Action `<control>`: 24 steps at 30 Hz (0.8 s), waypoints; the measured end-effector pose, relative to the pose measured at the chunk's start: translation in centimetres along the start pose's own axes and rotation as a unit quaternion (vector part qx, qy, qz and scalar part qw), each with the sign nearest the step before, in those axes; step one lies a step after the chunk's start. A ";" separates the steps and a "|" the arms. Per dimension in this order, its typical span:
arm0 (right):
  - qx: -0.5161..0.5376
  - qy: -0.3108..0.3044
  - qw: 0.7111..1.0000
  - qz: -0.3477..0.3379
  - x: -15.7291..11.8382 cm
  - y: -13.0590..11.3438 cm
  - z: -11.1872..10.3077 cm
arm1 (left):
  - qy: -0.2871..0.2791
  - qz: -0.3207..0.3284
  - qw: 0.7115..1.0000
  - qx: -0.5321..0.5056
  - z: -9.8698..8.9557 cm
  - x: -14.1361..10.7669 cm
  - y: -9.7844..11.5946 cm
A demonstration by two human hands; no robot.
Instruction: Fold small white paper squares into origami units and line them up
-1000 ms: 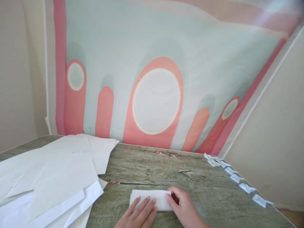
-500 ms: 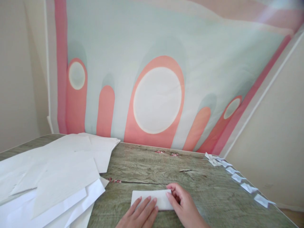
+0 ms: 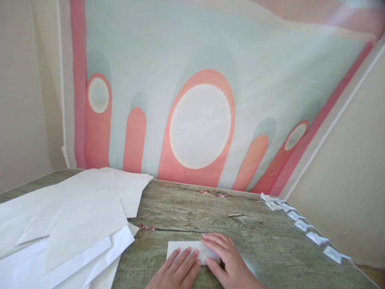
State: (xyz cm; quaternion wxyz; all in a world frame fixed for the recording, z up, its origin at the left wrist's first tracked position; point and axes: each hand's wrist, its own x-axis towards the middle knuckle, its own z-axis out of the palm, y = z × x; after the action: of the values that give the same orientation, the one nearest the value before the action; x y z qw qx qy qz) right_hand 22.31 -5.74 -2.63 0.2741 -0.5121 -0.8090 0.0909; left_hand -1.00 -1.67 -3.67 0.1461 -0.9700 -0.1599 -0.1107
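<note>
A folded strip of white paper lies on the wood-patterned table in front of me. My left hand rests flat on its lower left part, fingers stretched out and slightly spread. At the right end, my right hand grips the paper, with fingers bent over the top and thumb near the lower edge. That end is mostly hidden under the right hand, so I cannot make out how it is folded there.
Loose white sheets overlap in a pile on the left of the table. Several small folded paper pieces line the right edge. Behind the table hangs a patterned cloth.
My right hand has shifted left from the paper's right corner, and its fingers now lie over that end. The left hand has stayed in place on the paper.
</note>
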 end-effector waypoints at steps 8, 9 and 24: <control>-0.011 -0.010 1.000 0.005 -0.1 -0.1 0.0 | -0.066 -0.010 0.998 -0.007 -0.9 0.2 0.1; -0.009 -0.007 1.000 0.008 -0.1 -0.1 0.1 | -0.070 -0.009 0.997 -0.008 -1.0 0.2 0.1; 0.049 0.044 0.996 0.062 -0.3 -0.2 0.4 | -0.055 -0.019 0.998 -0.031 -0.8 0.0 0.2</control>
State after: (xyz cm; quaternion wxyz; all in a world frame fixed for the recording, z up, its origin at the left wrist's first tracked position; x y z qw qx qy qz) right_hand 22.00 -6.01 -3.00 0.3281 -0.5504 -0.7576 0.1245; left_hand -1.06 -2.11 -2.95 0.1052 -0.9753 -0.1828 -0.0653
